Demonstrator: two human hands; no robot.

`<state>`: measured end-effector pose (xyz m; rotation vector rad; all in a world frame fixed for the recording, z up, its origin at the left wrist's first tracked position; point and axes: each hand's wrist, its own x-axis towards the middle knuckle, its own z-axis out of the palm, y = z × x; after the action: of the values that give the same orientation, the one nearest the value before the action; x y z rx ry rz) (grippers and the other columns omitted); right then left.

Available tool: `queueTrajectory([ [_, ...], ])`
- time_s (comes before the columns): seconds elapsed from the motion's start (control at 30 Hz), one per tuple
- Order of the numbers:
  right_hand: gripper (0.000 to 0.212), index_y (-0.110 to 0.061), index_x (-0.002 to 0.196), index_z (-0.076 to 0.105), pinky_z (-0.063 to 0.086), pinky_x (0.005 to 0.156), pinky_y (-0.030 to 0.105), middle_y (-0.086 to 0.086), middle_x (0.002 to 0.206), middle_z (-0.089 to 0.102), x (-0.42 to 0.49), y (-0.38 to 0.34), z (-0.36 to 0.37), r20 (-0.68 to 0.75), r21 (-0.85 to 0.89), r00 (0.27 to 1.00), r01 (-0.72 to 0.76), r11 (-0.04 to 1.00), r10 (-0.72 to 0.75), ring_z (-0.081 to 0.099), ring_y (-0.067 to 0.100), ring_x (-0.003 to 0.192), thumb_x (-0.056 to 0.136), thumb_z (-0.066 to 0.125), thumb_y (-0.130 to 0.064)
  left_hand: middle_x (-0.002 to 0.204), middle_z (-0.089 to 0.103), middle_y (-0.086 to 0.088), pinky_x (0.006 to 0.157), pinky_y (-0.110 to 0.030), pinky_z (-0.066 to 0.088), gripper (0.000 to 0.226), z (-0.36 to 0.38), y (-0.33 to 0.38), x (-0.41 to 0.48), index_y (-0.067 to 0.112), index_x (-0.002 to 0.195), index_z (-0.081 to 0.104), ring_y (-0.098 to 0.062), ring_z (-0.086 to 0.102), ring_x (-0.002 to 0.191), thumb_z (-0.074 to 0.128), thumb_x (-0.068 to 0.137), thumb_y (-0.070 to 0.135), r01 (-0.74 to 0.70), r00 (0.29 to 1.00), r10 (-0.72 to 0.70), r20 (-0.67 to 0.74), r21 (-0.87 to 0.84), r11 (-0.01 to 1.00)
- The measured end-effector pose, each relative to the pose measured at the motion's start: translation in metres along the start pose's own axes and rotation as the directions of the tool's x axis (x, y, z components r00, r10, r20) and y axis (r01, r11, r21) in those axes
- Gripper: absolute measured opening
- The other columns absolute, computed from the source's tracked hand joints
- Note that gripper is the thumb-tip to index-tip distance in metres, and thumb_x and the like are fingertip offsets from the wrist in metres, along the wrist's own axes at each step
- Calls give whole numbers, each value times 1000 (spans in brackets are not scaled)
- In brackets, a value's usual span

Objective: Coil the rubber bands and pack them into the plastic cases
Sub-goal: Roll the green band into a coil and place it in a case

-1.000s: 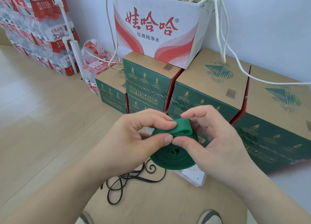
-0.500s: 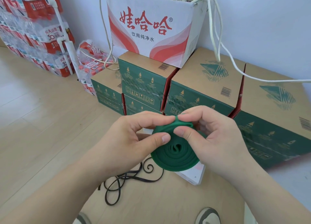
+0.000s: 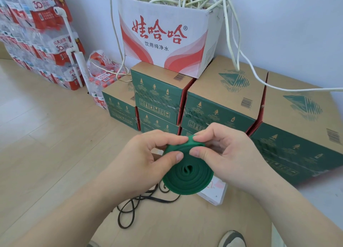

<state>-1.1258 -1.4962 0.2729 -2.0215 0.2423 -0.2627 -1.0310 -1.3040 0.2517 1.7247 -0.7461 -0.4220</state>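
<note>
Green and brown cardboard boxes [image 3: 219,113] sit behind. Both the left hand [image 3: 141,165] and the right hand [image 3: 232,157] pinch the top of the flat green rubber band [image 3: 187,178], rolled in a coil, above a white plastic case [image 3: 215,196].

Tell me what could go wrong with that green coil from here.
1. The left hand and right hand pinch only the top of the green band coil; its lower turns hang free and might spring loose.
2. If dropped, it could land on the black band below and tangle.
</note>
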Motion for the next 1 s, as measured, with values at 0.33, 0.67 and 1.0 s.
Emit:
queueTrajectory([
  [0.33,15,-44,102,62,59,90,48,1,107,74,19,29,5,114,-306,962,-202,930,247,71,22,101,94,69,-34,101,69,23,83,-13,52,31,14,-10,35,39,121,73,4,63,90,70,94,24,36,984,-114,135,478,877],
  [0.67,26,-24,112,68,55,91,38,-5,111,68,70,105,-15,331,-781,719,-155,605,611,65,20,103,100,56,-44,129,69,9,98,-22,47,34,44,-90,88,30,129,70,-13,62,116,69,95,26,77,955,-236,180,616,784],
  [1.0,23,-30,110,67,51,95,35,-9,116,63,57,337,47,275,-558,754,-380,738,597,61,17,112,89,71,-38,124,65,3,102,-33,49,35,128,-228,114,34,131,68,-19,59,118,64,97,29,121,870,-386,306,627,770],
])
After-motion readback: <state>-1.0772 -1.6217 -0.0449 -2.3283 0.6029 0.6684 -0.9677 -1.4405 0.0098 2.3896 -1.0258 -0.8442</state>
